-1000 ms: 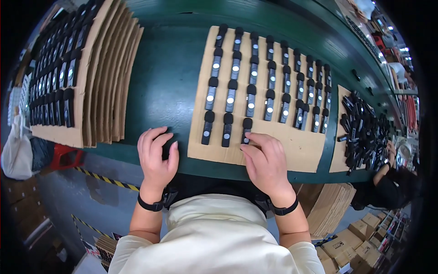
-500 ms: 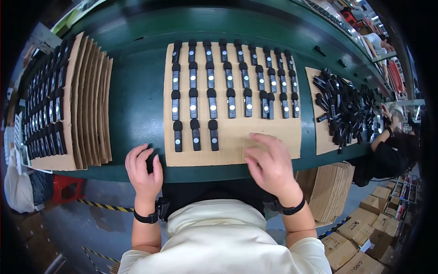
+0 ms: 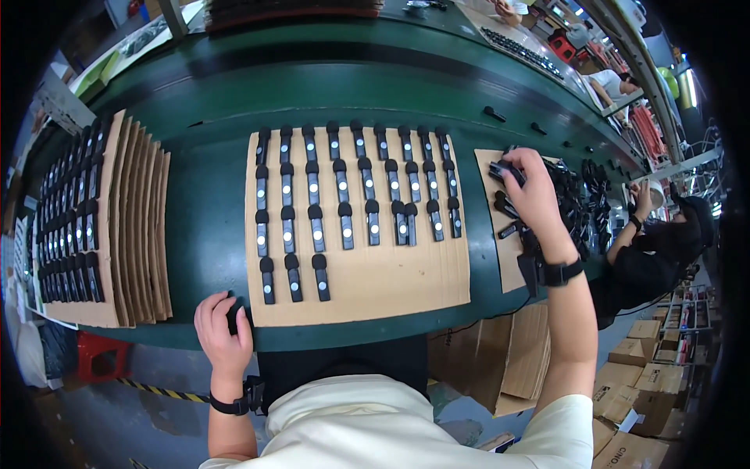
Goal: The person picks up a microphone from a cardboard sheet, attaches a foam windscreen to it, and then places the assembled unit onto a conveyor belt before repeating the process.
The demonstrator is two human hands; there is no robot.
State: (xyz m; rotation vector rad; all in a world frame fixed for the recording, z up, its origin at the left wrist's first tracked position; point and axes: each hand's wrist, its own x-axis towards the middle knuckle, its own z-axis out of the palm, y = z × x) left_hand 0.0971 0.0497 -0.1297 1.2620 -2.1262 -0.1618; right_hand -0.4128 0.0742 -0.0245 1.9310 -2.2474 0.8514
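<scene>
Small black clip-on microphones with foam tips and round pale lights stand in rows on a cardboard sheet (image 3: 375, 289) in front of me. The front row holds three, at its left, the nearest being a microphone (image 3: 321, 277). My left hand (image 3: 221, 334) rests at the table's front edge, left of the sheet, its fingers curled around a black microphone (image 3: 235, 316) that is mostly hidden. My right hand (image 3: 533, 195) reaches over a second cardboard (image 3: 512, 262) at the right, its fingers closed on a microphone (image 3: 506, 171) at the edge of a loose pile (image 3: 586, 207).
At the left, several stacked cardboard sheets (image 3: 141, 227) carry more rows of microphones. A few single microphones (image 3: 494, 114) lie on the green table (image 3: 211, 203) at the far right. A co-worker in black (image 3: 648, 262) works beside the pile. Cardboard boxes (image 3: 648, 379) stand on the floor at right.
My right hand has moved from above the middle sheet to the pile at the right and closed on a microphone. The view has shifted right. My left hand stays by the table edge.
</scene>
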